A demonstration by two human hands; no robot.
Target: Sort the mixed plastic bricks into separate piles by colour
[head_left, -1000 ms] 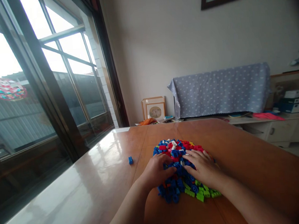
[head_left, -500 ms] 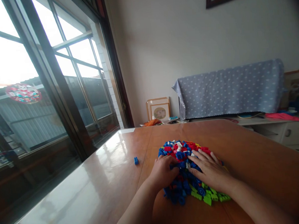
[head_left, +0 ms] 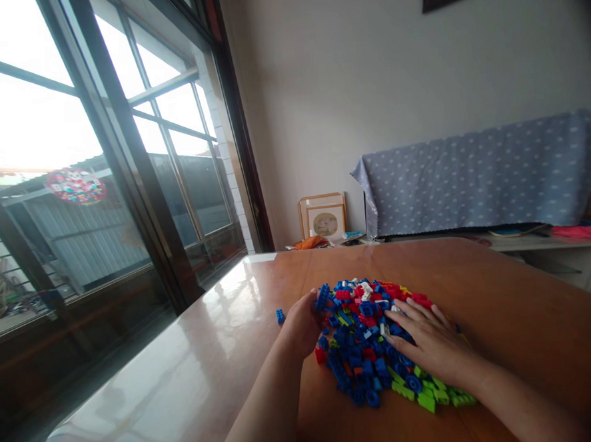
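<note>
A heap of plastic building bricks (head_left: 356,357), mostly blue with red, white, yellow and lime green ones, lies on the wooden table. At the heap's left edge, my left hand (head_left: 302,324) is closed with its fingertips on a blue building brick (head_left: 323,297); part of the grip is hidden behind the hand. My right hand (head_left: 427,336) rests palm down on the right side of the heap, fingers spread, with bricks under it. Just left of my left hand, a single blue brick (head_left: 280,316) lies apart on the table.
The glossy brown table (head_left: 185,374) reaches toward a wall. Tall windows (head_left: 121,158) stand on the left. Beyond the table's far edge are framed pictures (head_left: 325,222) and a blue patterned cloth (head_left: 478,183) draped over something on a white cabinet (head_left: 578,264).
My left hand has moved left from the middle of the heap to its edge and now has a blue brick at its fingertips. My right hand stays spread on the heap. The view has shifted slightly.
</note>
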